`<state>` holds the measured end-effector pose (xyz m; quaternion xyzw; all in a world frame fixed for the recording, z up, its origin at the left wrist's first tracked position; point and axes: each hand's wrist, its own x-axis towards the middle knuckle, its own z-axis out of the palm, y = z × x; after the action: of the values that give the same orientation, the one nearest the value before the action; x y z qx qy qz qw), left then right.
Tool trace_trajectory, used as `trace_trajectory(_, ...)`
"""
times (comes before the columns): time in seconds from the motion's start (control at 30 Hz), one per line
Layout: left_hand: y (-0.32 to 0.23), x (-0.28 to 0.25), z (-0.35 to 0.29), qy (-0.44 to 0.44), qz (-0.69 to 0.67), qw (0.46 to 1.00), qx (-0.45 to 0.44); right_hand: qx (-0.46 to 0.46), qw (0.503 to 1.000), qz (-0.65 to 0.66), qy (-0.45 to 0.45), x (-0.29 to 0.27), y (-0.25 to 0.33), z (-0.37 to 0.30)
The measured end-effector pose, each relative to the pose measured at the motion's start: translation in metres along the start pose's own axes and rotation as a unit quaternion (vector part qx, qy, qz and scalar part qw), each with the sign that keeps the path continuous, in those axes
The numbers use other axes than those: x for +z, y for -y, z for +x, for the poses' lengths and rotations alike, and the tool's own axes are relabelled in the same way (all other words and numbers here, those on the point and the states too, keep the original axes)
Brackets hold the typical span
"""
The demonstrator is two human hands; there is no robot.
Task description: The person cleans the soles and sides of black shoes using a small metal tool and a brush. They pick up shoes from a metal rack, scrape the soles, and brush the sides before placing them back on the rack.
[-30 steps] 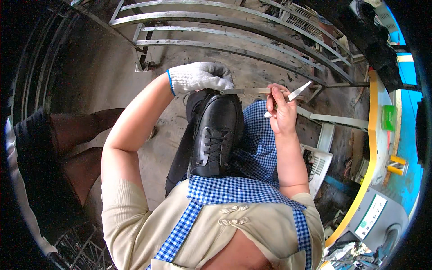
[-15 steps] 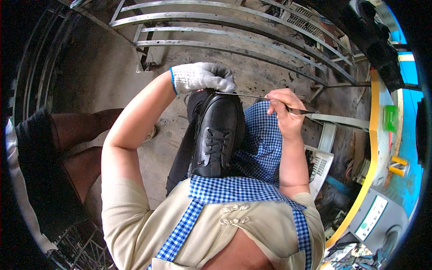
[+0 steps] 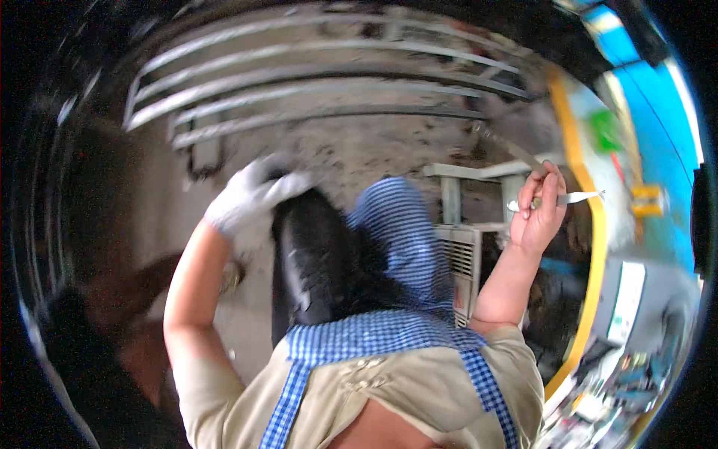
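My left hand (image 3: pixel 258 193), in a white knitted glove, lies at the toe end of a black lace-up shoe (image 3: pixel 308 258) with its fingers curled over the edge. The shoe rests along my lap, toe pointing away from me, and is blurred by motion. Out to the right, apart from the shoe, my right hand (image 3: pixel 540 212) is bare and closed around a slim, pale, shiny tool (image 3: pixel 574 198). Its narrow end sticks out to the right of my fingers; its exact kind is too blurred to tell. A blue checked apron (image 3: pixel 400 232) covers my right knee.
Metal rails (image 3: pixel 314 82) cross the floor ahead. To the right stand a pale metal frame (image 3: pixel 464 172), a slatted crate (image 3: pixel 460 254) and a yellow-edged bench (image 3: pixel 598 247). A green object (image 3: pixel 604 129) and a grey machine (image 3: pixel 647 303) are on that side. Another person's legs show dimly at left.
My right hand has moved away from the shoe's toe, outward to the right with the tool. My left hand has shifted left and nearer, still at the toe. The whole view has turned.
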<state>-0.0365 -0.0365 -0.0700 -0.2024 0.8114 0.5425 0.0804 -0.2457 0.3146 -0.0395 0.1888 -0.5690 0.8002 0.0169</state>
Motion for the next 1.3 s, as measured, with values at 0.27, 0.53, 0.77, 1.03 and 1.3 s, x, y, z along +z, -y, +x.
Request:
trace_trajectory(0.27,-0.01,0.016,-0.002,-0.048,-0.036,0.998,-0.008,-0.3,0.879,-0.188,-0.32,-0.129,0.097,0.095)
trace_trajectory(0.53,-0.029,0.015,-0.013,-0.073,0.043,0.996,0.007,-0.264,0.714,-0.603,-0.238,-0.156,0.09,0.175)
trace_trajectory(0.77,-0.019,0.016,-0.001,-0.068,0.09,0.993,0.044,-0.114,0.877,-0.355,-0.305,-0.201,0.067,0.216)
trace_trajectory(1.03,0.017,0.009,0.011,-0.035,0.037,0.998,0.03,-0.006,0.956,-0.139,-0.257,-0.201,0.078,0.199)
trace_trajectory(1.3,0.009,-0.002,0.014,0.029,0.079,0.996,0.007,0.213,0.955,0.2,0.044,-0.07,0.008,0.084)
